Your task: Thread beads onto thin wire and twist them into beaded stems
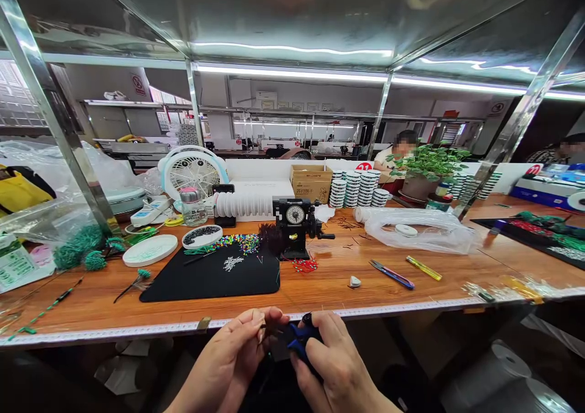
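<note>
In the head view, my right hand (336, 361) is closed round the blue handles of small pliers (296, 340), just in front of the table edge. The jaws point left toward my left hand (235, 349). That hand is closed, its thumb and fingertips pinched together near the jaws. A thin dark piece seems to show at the fingertips, too small to name. On the table beyond lies a black mat (214, 279) with coloured beads (247, 242) and a heap of tiny silvery pieces (233, 264). A black hand-cranked counter (295, 224) stands behind the mat.
A measuring tape (137, 332) runs along the front edge. Blue-handled snips (393, 275) and a yellow cutter (424, 268) lie to the right. Left are a white lid (150, 251), a dish of black beads (202, 242) and a fan (192, 172). A metal post (59, 108) rises at left.
</note>
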`<state>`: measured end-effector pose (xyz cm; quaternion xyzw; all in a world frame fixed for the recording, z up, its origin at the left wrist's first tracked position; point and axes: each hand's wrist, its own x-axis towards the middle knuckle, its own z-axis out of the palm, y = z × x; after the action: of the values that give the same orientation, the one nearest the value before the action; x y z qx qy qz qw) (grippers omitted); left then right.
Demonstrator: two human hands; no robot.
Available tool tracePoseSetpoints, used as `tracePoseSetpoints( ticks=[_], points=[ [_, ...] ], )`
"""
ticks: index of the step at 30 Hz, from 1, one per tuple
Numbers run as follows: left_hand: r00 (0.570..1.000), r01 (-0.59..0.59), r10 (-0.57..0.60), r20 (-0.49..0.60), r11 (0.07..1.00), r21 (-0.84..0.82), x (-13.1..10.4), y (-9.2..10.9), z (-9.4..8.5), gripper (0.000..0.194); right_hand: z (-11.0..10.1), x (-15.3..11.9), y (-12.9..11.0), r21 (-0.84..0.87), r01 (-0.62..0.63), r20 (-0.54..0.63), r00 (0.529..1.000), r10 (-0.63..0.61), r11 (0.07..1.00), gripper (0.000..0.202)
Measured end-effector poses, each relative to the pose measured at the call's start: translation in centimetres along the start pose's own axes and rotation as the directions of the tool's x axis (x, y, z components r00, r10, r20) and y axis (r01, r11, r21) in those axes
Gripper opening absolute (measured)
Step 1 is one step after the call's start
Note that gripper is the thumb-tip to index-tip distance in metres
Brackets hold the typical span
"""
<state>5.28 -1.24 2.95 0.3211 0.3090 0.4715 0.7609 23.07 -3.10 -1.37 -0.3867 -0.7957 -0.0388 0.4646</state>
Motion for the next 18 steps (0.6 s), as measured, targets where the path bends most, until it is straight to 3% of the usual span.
tracePoseSetpoints(
  ticks=[3,6,11,15,18],
  points=[
    [0.999,-0.024,0.026,-0.024,0.996,0.090,0.01,-0.20,-0.10,0.016,0.23,0.05,-0.18,0.079,-0.045,0.041,0.998,0.042,0.996,0.015],
    [0.990,-0.099,0.123,-0.075,0.959,0.267,-0.18,-0.61,-0.59,0.019,0.36,0.10,-0.19,0.268,-0.154,0.177,0.978,0.108,0.951,0.019],
    [0.912,-0.334,0.411,0.007,0.731,0.596,-0.43,-0.92,-0.84,0.017,0.08,0.07,-0.29,0.451,-0.322,0.310,0.931,0.192,0.832,0.031],
    [0.884,-0.363,0.467,0.036,0.636,0.681,-0.12,-0.77,-0.47,0.022,-0.19,0.05,-0.33,0.473,-0.400,0.350,0.903,0.249,0.785,0.034],
    [0.879,-0.356,0.475,0.037,0.603,0.714,0.17,-0.78,-0.26,0.023,-0.51,0.37,-0.39,0.516,-0.500,0.420,0.856,0.303,0.696,0.037]
  ],
)
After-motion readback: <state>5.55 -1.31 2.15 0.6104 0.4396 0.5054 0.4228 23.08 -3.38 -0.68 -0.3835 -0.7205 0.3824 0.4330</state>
